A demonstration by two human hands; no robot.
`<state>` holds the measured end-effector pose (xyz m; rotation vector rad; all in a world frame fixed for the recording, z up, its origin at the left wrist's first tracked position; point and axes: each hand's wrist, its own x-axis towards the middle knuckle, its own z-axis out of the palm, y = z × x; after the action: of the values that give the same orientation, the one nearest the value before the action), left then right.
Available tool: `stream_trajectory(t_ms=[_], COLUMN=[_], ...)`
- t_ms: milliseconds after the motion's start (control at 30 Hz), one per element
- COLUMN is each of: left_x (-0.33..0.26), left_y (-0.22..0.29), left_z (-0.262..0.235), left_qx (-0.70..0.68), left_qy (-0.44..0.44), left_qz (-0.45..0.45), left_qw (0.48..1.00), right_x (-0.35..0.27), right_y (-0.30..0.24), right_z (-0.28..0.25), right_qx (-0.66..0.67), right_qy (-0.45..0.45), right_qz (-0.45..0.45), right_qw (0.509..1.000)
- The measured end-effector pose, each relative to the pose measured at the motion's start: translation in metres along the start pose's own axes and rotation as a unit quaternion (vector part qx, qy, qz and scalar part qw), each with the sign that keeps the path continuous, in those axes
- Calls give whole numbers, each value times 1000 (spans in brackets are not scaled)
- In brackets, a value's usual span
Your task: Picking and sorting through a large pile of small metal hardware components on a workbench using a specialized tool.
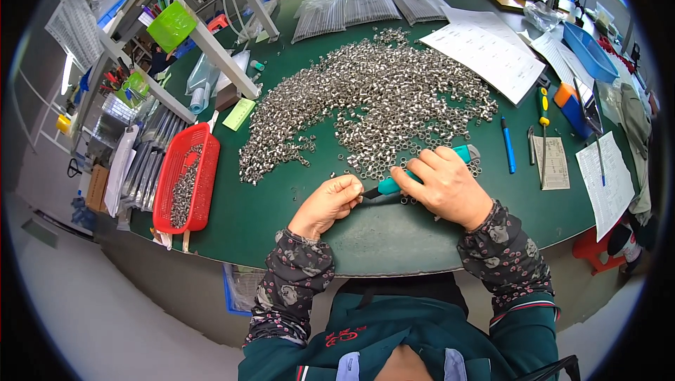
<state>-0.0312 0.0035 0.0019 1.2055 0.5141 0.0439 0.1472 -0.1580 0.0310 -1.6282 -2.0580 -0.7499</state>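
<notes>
My right hand (450,187) is wrapped round a teal utility knife (463,153), its dark blade pointing left. The blade's tip meets the fingers of my left hand (328,206), which are pinched together. Whatever sits in that pinch is too small and covered to make out. Just beyond both hands, a wide heap of small shiny metal rings (394,92) spreads over the green table (267,201). Some loose rings lie under and beside my right hand.
At the left edge stands a red plastic basket (209,191) with metal rings inside. To the right lie a blue pen (508,145), a yellow-handled screwdriver (544,105) and paper sheets (485,54). Bags of thin parts (369,7) line the back; a blue tray (589,52) sits far right.
</notes>
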Motion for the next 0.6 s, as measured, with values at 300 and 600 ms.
stream_trajectory(t_ms=[300, 600], left_x=[2, 5], left_y=[-3, -4], left_z=[0, 4], left_qx=[-92, -163], left_qy=[17, 45], left_qz=[73, 171], left_qw=[993, 971], right_x=[3, -4], right_y=[0, -10], right_z=[0, 7], right_qx=[38, 158], right_qy=[36, -13], right_qz=[28, 175], right_qw=[998, 972])
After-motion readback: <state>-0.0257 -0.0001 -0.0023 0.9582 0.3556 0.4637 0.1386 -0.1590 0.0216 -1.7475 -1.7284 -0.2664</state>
